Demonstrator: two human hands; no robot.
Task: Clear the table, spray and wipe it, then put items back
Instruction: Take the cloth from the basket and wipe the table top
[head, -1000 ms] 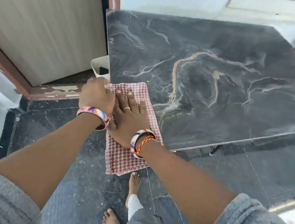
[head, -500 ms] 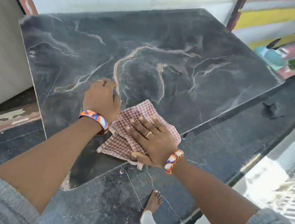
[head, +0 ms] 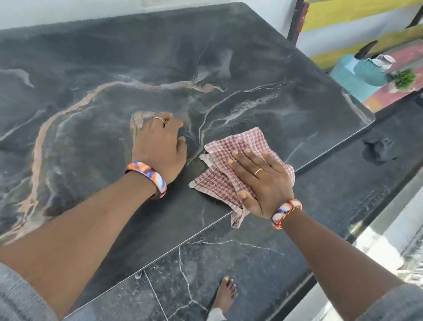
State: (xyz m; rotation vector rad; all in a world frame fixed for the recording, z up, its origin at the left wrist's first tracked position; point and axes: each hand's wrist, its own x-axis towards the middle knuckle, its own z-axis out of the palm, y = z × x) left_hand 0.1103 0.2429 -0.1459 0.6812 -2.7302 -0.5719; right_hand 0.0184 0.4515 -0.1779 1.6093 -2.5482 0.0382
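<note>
A dark marble table top (head: 137, 59) with pale and orange veins fills most of the view. A red and white checked cloth (head: 226, 148) lies crumpled on it near the front edge, one corner hanging over. My right hand (head: 261, 176) presses flat on the cloth, fingers spread. My left hand (head: 161, 144) rests on the bare marble just left of the cloth, fingers curled under, holding nothing.
Painted yellow and red wooden slats (head: 393, 38) lean at the back right with a teal container (head: 360, 71) and a small green plant (head: 404, 78) among them. The floor is dark stone (head: 247, 256); my bare foot (head: 227, 291) stands below the table edge.
My right hand has slid the cloth from the table's left corner rightward along the front edge. My left hand moved right with it, off the cloth.
</note>
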